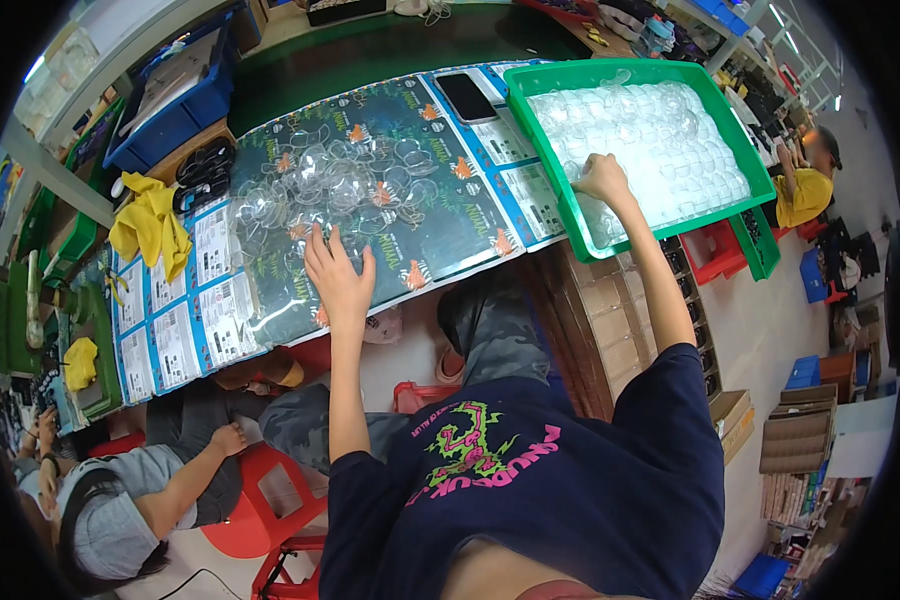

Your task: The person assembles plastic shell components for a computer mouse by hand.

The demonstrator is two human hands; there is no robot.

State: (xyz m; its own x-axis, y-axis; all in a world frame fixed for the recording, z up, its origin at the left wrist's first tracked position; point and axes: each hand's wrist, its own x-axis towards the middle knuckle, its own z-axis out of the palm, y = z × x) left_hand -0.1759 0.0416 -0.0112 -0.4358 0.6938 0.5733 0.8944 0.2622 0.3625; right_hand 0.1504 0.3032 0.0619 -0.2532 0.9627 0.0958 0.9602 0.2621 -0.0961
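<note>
Dark-sleeved arms rise from the lower frame. Left hand point(335, 280) lies flat, fingers spread, holding nothing, on the printed sheet point(370, 215) covering the desk point(370, 50); clear plastic shells point(330, 180) lie scattered just above it, centre frame. Right hand point(603, 180) is curled, seemingly closed on shells inside the green tray point(540, 140), upper right, whose long axis runs diagonally toward lower right.
</note>
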